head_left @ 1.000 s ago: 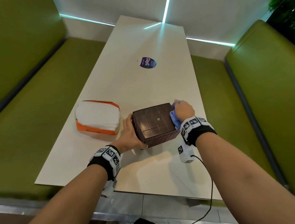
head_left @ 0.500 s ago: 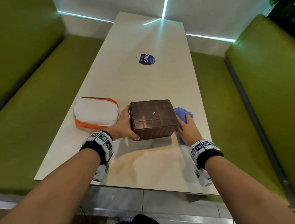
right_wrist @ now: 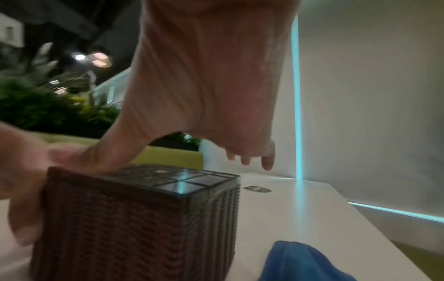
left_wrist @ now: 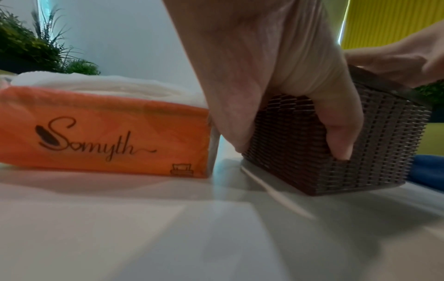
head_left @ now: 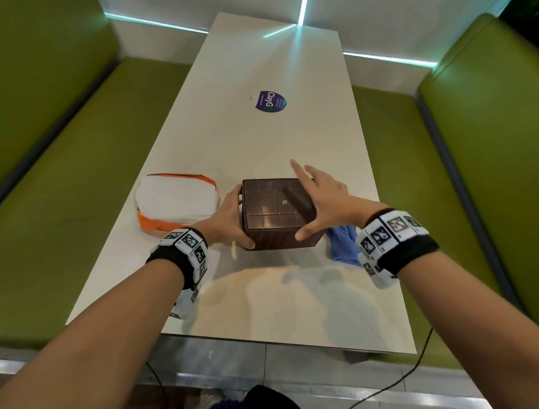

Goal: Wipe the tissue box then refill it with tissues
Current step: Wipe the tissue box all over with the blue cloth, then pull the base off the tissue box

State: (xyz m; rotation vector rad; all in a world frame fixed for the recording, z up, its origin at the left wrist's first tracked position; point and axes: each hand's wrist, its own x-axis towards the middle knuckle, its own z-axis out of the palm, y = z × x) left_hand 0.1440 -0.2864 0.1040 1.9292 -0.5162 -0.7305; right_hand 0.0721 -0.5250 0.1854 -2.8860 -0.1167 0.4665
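Tissue box (head_left: pixel 278 215), gripped by left hand (head_left: pixel 227 220); right hand (head_left: pixel 322 200) spread over it, half hiding blue cloth (head_left: pixel 344 243); tissue pack (head_left: pixel 174 202) left.

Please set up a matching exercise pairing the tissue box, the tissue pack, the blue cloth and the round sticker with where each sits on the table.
Things:
1. tissue box
2. tissue pack
3. blue cloth
4. round sticker

Places:
A. far, mid-table
B. between both hands
C. left of the box
D. right of the box, near edge

Pairs: 1-B, 2-C, 3-D, 4-A
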